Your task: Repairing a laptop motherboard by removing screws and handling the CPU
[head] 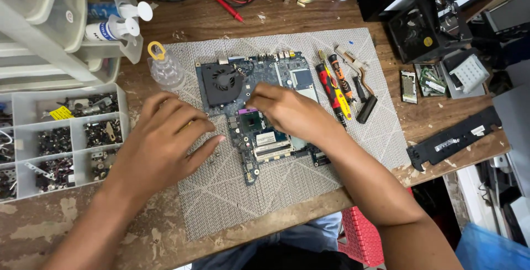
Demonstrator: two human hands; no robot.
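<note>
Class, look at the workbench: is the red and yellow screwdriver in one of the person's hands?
No: the red and yellow screwdriver lies on the grey woven mat, just right of the right hand, which rests on the blue circuit board.

Blue laptop circuit board lying flat on grey woven mat, black round fan at its upper left, square chip exposed mid-board, partly covered by hands

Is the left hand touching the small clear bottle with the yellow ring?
Apart. The head view shows bare mat between the left hand and the clear bottle.
</note>
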